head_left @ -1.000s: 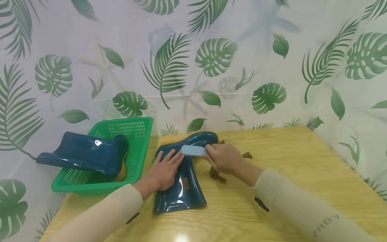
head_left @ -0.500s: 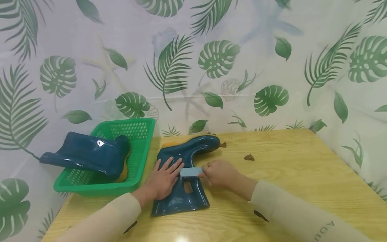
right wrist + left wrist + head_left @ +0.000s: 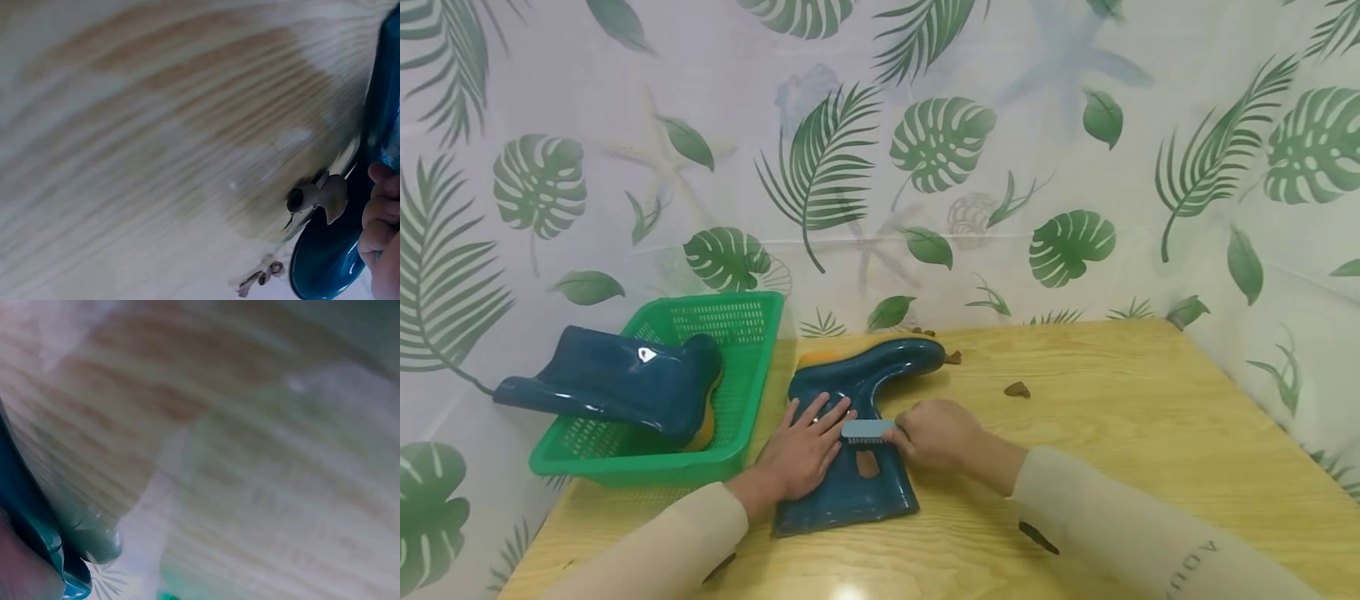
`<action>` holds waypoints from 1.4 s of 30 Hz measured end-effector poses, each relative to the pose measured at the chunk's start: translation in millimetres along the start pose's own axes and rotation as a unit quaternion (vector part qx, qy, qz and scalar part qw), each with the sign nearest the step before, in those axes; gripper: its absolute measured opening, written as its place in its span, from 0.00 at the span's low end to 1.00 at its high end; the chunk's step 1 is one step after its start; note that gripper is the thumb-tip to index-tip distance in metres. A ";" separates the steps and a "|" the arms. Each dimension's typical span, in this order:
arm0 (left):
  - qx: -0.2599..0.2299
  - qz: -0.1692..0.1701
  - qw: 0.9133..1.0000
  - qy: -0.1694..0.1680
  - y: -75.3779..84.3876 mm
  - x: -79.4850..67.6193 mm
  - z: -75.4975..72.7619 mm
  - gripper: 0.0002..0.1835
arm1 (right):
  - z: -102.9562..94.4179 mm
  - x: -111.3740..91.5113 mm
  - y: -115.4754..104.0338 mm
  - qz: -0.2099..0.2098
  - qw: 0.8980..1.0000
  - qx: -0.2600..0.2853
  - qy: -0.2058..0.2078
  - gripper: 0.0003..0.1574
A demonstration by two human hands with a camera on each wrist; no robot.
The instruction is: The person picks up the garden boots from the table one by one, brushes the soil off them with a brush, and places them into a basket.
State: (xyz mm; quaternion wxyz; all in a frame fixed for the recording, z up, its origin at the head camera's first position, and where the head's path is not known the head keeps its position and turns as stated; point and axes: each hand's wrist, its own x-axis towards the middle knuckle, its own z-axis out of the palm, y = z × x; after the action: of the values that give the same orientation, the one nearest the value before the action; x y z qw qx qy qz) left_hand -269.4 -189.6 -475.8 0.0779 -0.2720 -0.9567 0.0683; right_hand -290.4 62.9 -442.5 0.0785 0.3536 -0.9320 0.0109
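Note:
A glossy dark-blue rubber boot (image 3: pixel 880 500) lies on its side on the table, toe pointing right and shaft opening towards me. My left hand (image 3: pixel 802 450) rests on the shaft with its fingers spread. In my right hand (image 3: pixel 942 435) is the end of a light-blue brush (image 3: pixel 867 430), its bristles facing down over the shaft, just right of my left fingertips. A brown patch (image 3: pixel 867 463) shows on the shaft below the brush. The right wrist view shows curled fingers (image 3: pixel 381 231) beside the boot (image 3: pixel 331 262); in the left wrist view, part of the boot (image 3: pixel 25 487) appears.
A green plastic basket (image 3: pixel 741 417) stands at the left, with a second blue boot (image 3: pixel 617 379) lying across it, its shaft over the rim. Brown scraps (image 3: pixel 1017 389) lie on the wooden table (image 3: pixel 1112 433). A leaf-patterned sheet (image 3: pixel 970 275) hangs behind.
My right hand has drawn the brush from the boot's ankle towards me, down onto the shaft. My left hand stays on the boot. Brown scraps right of the boot are now behind my right hand.

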 end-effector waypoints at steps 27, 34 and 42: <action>0.018 -0.003 1.000 -0.019 0.7 2.4 0.2 0.28 | -6.7 -11.5 12.5 -0.195 0.978 -0.071 0.032 0.22; 0.011 -0.004 1.000 -0.027 2.3 1.2 -4.9 0.28 | -6.9 -12.3 16.1 -0.194 0.979 -0.058 0.033 0.22; 0.007 -0.003 0.999 -0.033 2.6 3.5 -10.8 0.28 | -15.1 -12.0 19.4 -0.179 0.983 -0.029 0.010 0.21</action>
State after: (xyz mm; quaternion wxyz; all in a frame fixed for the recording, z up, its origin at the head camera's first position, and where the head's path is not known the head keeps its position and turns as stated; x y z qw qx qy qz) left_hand -269.0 -184.5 -465.3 0.0486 -0.2666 -0.9589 0.0838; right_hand -292.3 86.5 -428.8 0.0982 0.5121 -0.8529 -0.0266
